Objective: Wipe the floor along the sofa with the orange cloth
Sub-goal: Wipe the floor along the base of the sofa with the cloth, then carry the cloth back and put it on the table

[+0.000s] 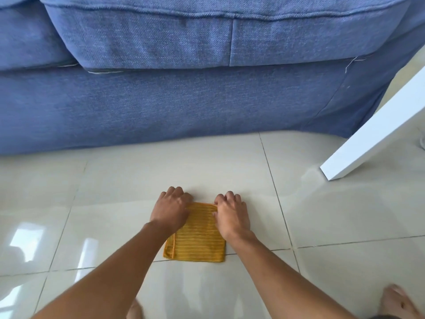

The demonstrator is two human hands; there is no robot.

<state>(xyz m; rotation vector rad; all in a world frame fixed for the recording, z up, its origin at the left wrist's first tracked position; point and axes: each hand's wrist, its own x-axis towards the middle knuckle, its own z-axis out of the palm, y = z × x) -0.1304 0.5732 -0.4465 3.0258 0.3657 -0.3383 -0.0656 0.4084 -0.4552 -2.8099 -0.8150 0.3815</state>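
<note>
**Both hands pressing the cloth, sofa base lying ahead**

The orange cloth is lying folded and flat on the tiled floor, directly in front of the person and well short of the sofa; a band of bare tile is separating its far edge from the sofa base. The left hand is pressing palm-down on the far left corner, fingers curled over the far edge; the right hand is pressing likewise on the far right corner; neither is pinching the fabric so far as can be seen, both are bearing down on it.

The sofa base is running left to right across the view; the wiping path is therefore lying crosswise to the forearms, and the cloth is needing to go forward first, then sideways. Both hands are equally near the cloth; the right hand is nearer the obstruction.

A white table leg is standing to the right, near the sofa's end corner; it is likely limiting a rightward stroke. The floor to the left is showing no obstacle. A bare foot is resting at the lower right, clear of the cloth.
</note>
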